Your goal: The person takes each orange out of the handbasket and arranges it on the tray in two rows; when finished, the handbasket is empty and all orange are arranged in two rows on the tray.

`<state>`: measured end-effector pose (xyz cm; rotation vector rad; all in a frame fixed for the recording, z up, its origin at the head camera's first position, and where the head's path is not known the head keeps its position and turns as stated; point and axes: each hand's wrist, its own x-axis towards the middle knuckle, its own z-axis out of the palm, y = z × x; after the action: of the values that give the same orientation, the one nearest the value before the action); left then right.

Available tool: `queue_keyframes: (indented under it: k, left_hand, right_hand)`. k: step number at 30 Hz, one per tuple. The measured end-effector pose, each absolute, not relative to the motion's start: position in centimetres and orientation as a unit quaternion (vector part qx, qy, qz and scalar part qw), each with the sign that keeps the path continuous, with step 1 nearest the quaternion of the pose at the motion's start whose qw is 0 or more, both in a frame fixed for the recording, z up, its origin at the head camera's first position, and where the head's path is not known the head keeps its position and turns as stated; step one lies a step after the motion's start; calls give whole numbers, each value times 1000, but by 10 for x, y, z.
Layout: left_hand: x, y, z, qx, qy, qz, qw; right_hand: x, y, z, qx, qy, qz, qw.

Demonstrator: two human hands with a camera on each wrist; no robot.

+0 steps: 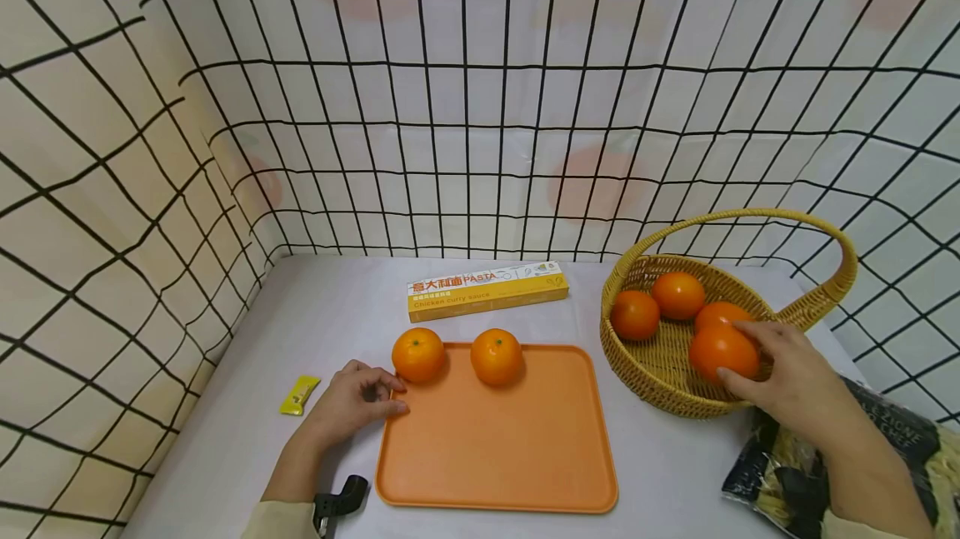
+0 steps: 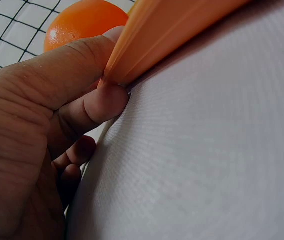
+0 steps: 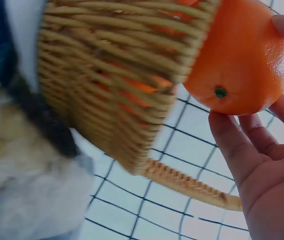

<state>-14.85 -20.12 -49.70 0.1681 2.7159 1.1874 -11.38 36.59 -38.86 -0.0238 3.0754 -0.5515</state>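
An orange (image 1: pixel 718 355) sits in the right hand (image 1: pixel 791 376), at the near right part of the wicker basket (image 1: pixel 626 372). The fingertips clasp it from opposite sides, the thumb low on the near side and the fingers over its far side; the right wrist view shows its green stem mark (a small dark button) beside the basket's rim. That forearm slants up and inward from the lower right corner, over a black pasta bag (image 1: pixel 776 476).

Inside the basket, under its arched handle (image 1: pixel 750 213), lie three more oranges (image 1: pixel 678 296).

The left hand (image 1: pixel 351 400) pinches the left rim of the orange tray (image 1: pixel 495 443) between thumb and forefinger, its other fingers curled below in the left wrist view. Its forearm rises from the bottom edge, a black strap (image 1: pixel 341 502) at the wrist.

Two oranges (image 1: pixel 497 357) stand at the tray's far edge, one at the left corner. Behind them is a pasta box (image 1: pixel 487 293); left of the left hand, a yellow packet (image 1: pixel 299 395) lies on the white table (image 1: pixel 247 439).
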Motion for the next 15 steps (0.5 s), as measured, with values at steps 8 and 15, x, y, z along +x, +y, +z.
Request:
queue_keyframes:
  k: [8,15]
  left_hand:
    - [-149,-201,-497,56,912,397,85]
    - [-149,-201,-498,57,913,396,81]
  right_hand:
    - [-106,346,-374,-14,982,-189,-7]
    - [-96,320,-371,-46,961,-263,-75]
